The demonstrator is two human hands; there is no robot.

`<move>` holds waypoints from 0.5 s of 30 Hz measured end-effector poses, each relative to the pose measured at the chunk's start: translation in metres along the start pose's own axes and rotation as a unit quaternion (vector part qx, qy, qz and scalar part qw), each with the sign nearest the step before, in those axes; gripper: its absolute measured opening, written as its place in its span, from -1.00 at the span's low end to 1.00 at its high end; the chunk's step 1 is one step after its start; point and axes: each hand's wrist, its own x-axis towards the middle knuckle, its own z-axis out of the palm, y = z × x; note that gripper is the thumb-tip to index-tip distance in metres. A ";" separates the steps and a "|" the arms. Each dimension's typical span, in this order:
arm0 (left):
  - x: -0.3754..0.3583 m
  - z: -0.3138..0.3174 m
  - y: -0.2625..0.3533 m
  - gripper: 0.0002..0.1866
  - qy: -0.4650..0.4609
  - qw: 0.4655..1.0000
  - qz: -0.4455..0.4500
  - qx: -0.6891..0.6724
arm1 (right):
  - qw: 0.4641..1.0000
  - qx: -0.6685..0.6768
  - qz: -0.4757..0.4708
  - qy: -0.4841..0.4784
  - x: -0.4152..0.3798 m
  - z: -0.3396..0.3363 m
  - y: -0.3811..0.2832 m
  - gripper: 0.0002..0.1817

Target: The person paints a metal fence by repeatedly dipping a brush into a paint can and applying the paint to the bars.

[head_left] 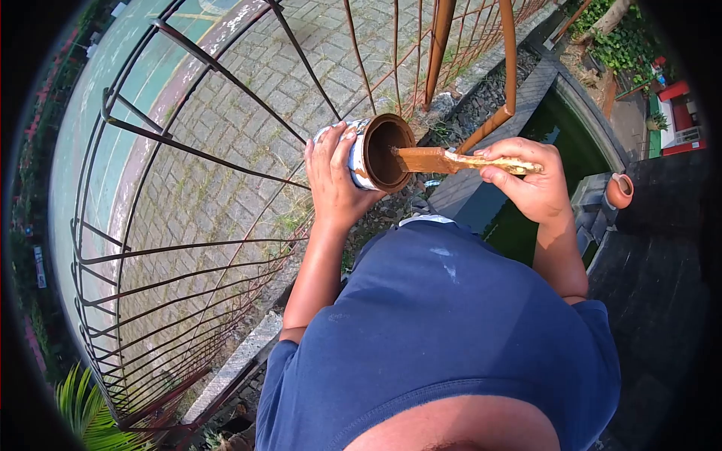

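My left hand (331,169) is wrapped round a paint can (363,159), tilted so its mouth faces right. Brown paint coats the can's inside and rim, with drips over the white and blue label. In my right hand (530,177) is a paintbrush (500,162), gripped by its paint-spattered handle. Its brown-coated bristles point left, and their tip is inside the can's mouth. Just beyond the can stands a wire fence (226,71), dark on the left, with brown bars and posts further right.
A brick-paved strip (218,188) and a green court (98,173) lie behind the fence. To my right is a pond of green water (560,143) with a concrete edge. A clay pot (620,191) sits beside it. Palm leaves (90,413) show at lower left.
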 end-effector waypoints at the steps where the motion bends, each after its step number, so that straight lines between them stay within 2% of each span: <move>1: -0.001 0.001 0.001 0.25 0.000 1.000 -0.005 0.001 | 1.000 0.006 0.010 0.005 -0.002 0.000 0.003 -0.82; 3: -0.003 0.003 0.001 0.25 -0.001 1.000 -0.017 -0.005 | 0.998 0.036 0.044 0.012 -0.008 0.000 0.013 -0.81; 7: -0.001 0.006 0.004 0.24 -0.006 0.998 -0.052 -0.024 | 0.964 0.211 0.112 0.117 -0.017 0.008 0.044 -0.84; 12: 0.004 0.007 0.015 0.34 -0.004 0.995 -0.103 -0.012 | 0.851 0.425 0.197 0.238 -0.021 0.011 0.077 -0.90; 15: 0.013 0.008 0.024 0.40 -0.017 0.990 -0.140 -0.013 | 0.784 0.508 0.247 0.258 -0.018 0.013 0.089 -0.90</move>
